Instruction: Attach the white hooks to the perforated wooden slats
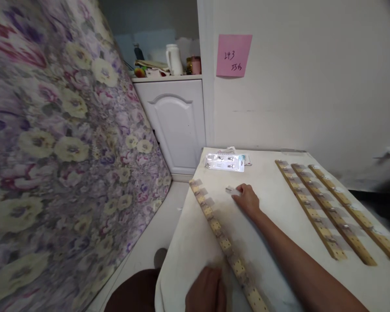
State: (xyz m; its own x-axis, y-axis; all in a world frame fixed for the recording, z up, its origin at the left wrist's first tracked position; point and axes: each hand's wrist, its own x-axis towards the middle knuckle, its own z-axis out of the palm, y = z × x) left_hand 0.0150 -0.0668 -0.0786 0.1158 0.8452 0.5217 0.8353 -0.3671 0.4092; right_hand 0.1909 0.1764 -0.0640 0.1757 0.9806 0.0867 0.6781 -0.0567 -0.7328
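Observation:
My right hand (247, 199) is over the far middle of the white table (243, 255). Its thumb and fingers pinch a small piece with a clear tab and a silvery end (229, 190), too small to name surely. Close to the near edge, my left hand (205, 291) is curled closed, and anything inside it is hidden. Between and beside my hands runs a long wooden strip (225, 245) with pale drilled blocks and clear tabs along it. Beyond the right hand lie clear blister packs (224, 161) with small metal pieces inside.
To the right lie three similar wooden strips: a near one (307, 208), a middle one (331, 210) and an outer one (354, 210). A flowered curtain (74, 143) hangs on the left. Behind stand a white cabinet (178, 123) and a wall with a pink note (234, 56).

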